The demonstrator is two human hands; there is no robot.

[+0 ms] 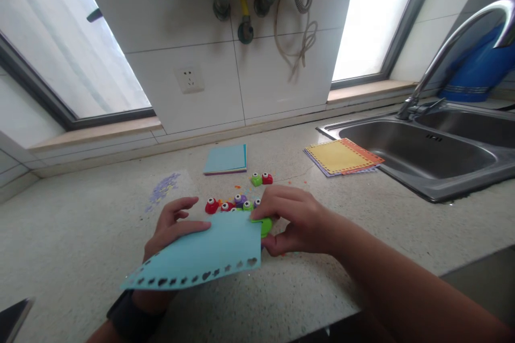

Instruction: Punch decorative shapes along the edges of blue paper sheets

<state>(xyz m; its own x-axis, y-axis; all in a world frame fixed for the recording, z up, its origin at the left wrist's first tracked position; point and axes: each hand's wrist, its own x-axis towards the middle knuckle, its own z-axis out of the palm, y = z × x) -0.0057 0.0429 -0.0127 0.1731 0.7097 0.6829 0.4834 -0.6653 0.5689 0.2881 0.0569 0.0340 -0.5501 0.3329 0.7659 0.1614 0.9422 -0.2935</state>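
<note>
A light blue sheet of paper (217,244) has small flower, star and heart shapes cut along its near edge. My left hand (171,225) steadies it, with the thumb on top near the far edge and the other fingers loosely bent beyond it; the sheet covers part of the wrist. My right hand (295,220) grips a green craft punch (265,226) at the sheet's right corner, thumb below and fingers above. The paper's corner sits in the punch. Just behind the sheet, several small punches with eye-like tops, including a red punch (212,205) and a purple punch (240,200), cluster together, partly hidden.
Farther back stand a light green punch (256,178) and a red one (267,178). A blue paper stack (226,159) lies behind, yellow and orange sheets (341,157) beside the sink (402,142). Purple paper bits (163,188) are scattered left. The counter's front edge (322,327) is near.
</note>
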